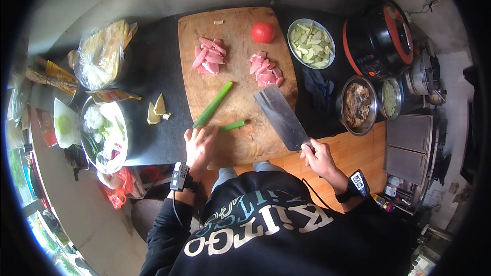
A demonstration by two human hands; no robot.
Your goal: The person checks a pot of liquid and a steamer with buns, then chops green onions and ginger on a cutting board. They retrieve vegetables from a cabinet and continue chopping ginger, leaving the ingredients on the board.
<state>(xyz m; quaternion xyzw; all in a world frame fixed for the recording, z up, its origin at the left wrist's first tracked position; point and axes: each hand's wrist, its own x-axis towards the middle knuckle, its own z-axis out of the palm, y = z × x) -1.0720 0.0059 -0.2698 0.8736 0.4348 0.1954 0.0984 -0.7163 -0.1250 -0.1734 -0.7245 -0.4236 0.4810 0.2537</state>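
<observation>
My left hand (200, 145) rests at the lower left edge of the wooden cutting board (238, 65), its fingers on the lower end of a long green stalk (213, 104). A shorter green piece (233, 125) lies just right of those fingers. In my right hand (319, 158) is the handle of a cleaver (282, 119), its broad blade over the board's right side. Two piles of sliced raw meat, one on the left (209, 56) and one on the right (265, 69), lie farther up the board. A red tomato (262, 32) sits near the top right.
Right of the board stand a bowl of sliced pale green vegetable (311, 43), a dark cloth (318, 87), an electric cooker (378, 42) and a metal bowl of brown food (357, 105). Ginger pieces (156, 109) and a basin of vegetables (103, 134) are at left.
</observation>
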